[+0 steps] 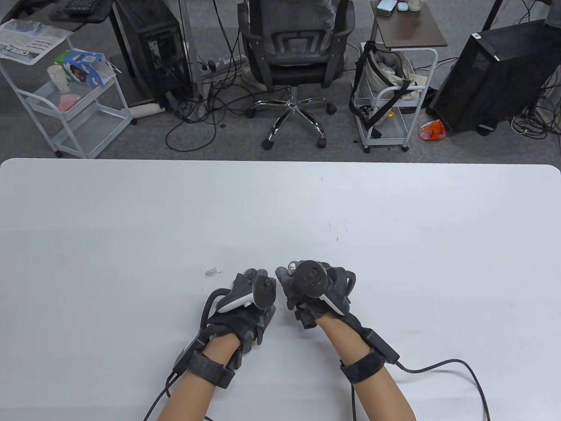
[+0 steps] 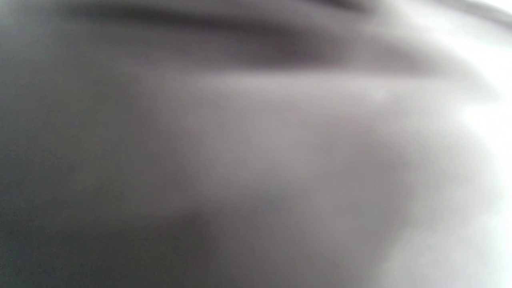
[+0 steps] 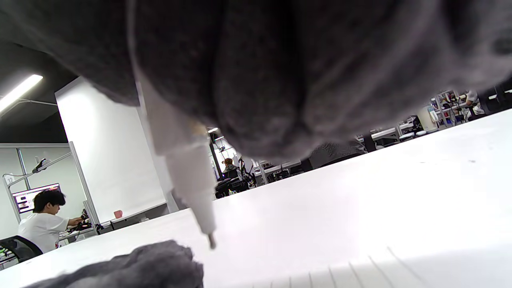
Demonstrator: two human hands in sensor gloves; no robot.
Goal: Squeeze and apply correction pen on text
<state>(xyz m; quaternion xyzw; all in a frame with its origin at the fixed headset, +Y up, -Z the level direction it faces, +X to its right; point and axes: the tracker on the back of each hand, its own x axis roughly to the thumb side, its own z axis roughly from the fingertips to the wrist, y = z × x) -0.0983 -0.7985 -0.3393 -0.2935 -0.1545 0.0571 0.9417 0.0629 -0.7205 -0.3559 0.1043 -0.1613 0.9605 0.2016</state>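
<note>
My right hand grips a white correction pen, tip down. In the right wrist view the metal tip hangs just above the white surface, close to faint ruled lines of a sheet. In the table view only the pen's top end shows above the glove. My left hand rests palm down on the table just left of the right hand, holding nothing I can see; its glove shows at the bottom left of the right wrist view. No text is visible. The left wrist view is a grey blur.
A small clear cap lies on the white table left of my left hand. Glove cables trail off at the bottom right. Beyond the far edge stand an office chair and carts.
</note>
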